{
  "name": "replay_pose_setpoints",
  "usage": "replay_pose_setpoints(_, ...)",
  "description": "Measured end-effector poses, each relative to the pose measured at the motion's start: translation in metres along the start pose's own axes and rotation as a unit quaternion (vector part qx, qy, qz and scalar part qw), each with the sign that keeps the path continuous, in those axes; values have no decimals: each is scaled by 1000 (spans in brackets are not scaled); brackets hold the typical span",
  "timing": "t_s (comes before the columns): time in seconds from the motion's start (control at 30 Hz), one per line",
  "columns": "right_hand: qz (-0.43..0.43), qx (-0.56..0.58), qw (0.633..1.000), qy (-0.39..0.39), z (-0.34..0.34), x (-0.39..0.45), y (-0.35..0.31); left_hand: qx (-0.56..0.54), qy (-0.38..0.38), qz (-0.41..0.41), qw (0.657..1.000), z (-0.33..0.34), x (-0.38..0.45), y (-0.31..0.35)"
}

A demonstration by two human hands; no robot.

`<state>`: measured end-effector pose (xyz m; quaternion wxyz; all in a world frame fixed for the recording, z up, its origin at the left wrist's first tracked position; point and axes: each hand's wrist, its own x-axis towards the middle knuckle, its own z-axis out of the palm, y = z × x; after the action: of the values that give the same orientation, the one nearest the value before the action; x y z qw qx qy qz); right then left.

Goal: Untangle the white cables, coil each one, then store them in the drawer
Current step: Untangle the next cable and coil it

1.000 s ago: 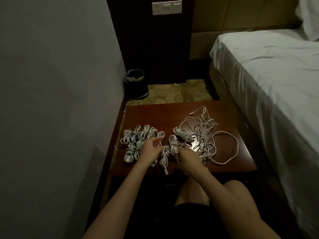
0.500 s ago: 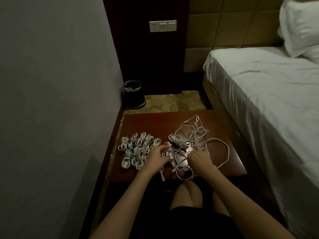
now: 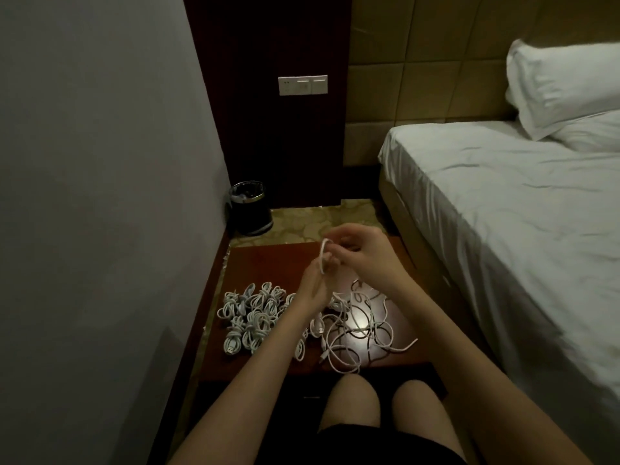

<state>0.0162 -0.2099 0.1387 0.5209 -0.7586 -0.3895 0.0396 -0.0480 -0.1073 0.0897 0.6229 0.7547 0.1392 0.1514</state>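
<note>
While both hands are up off the table, they've got one white cable (image 3: 322, 260) between them: a thin, smooth white cord bent into a narrow upright loop. The right hand (image 3: 360, 251) has its fingers curled in and pinches the top of that loop, and the left hand (image 3: 313, 285) sits just below, fingers closed around the lower end. The shot is a bit blurry there, so I can't tell exactly which fingers do the gripping.

Below them, on the left half of the table, there's a bunch of coiled cables (image 3: 253, 317), each wound into a small tight bundle and packed close together, a couple with USB plugs sticking out at the near edge. On the right half is a loose tangle (image 3: 360, 327) of the same white cord, all sloppy overlapping loops with one end trailing off to the right. The left forearm crosses over the gap between the two piles.

The table (image 3: 268, 263) is reddish-brown glossy wood, with a bright glare spot under the tangle. It's wedged between a plain grey wall (image 3: 100, 162) on the left and a bed (image 3: 503, 213) with white sheets and a pillow (image 3: 563, 85) on the right. Past the table there's a small black bin (image 3: 250, 209) on patterned carpet, and a white switch plate (image 3: 302, 84) on a dark wood panel.
</note>
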Motion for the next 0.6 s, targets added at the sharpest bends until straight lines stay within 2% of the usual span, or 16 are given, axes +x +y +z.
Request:
replay_pose_setpoints(0.07,51,56,996,42,-3,-3,12,-15,11,-14,1000,-4,6,9)
replay_pose_setpoints(0.1,76,68,994,34,-3,-7,17,-23,23,-11,999,-7,9,14)
replay_pose_setpoints(0.2,103,92,986,-93,14,-23,31,-55,26,24,998,-14,12,36)
replay_pose_setpoints(0.33,142,48,984,-92,24,-29,53,-84,26,46,995,-26,15,64)
replay_pose_setpoints(0.4,148,62,978,-135,19,-29,57,-108,38,51,992,-35,19,76)
replay_pose_setpoints(0.5,152,108,962,-200,9,-29,56,-82,75,69,991,-51,25,84)
replay_pose_setpoints(0.6,134,-19,966,-219,-2,-26,68,-22,101,77,992,-68,30,78)
